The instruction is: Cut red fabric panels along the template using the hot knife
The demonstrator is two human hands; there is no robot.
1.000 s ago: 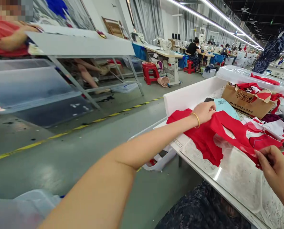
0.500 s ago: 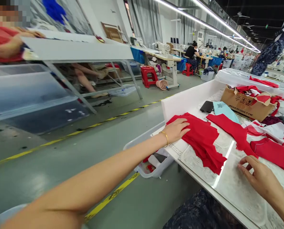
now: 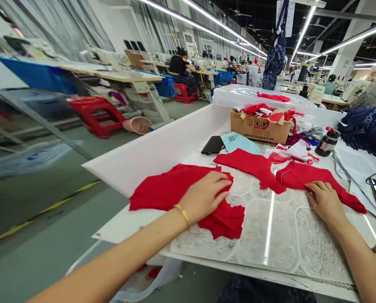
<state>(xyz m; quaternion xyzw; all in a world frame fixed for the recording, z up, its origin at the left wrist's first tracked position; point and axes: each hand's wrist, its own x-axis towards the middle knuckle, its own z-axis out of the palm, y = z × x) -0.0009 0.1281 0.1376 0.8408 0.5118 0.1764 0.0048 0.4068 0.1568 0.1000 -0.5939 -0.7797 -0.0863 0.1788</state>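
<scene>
A pile of red cut fabric pieces (image 3: 165, 185) lies at the table's left side. My left hand (image 3: 206, 193), with a yellow bangle at the wrist, rests on this pile, fingers spread and slightly bent. To the right, a longer red fabric piece with a pale seam line (image 3: 320, 174) lies on the tabletop. The fingertips of my right hand (image 3: 326, 202) touch its near edge, thumb apart from the fingers; no grip shows. Between the hands and farther back is another red fabric piece (image 3: 247, 164), its end beside the seamed one.
Behind the fabric are a black phone (image 3: 213, 145), a light blue card (image 3: 241, 143) and a cardboard box (image 3: 259, 128) of red scraps. A dark jar (image 3: 327, 143) and papers (image 3: 355, 168) are at right. A white panel (image 3: 156, 139) edges the table's left side.
The view has turned right. My left hand has shifted rightward over the red pile. My right hand has moved forward from the bare tabletop to the edge of the seamed red piece.
</scene>
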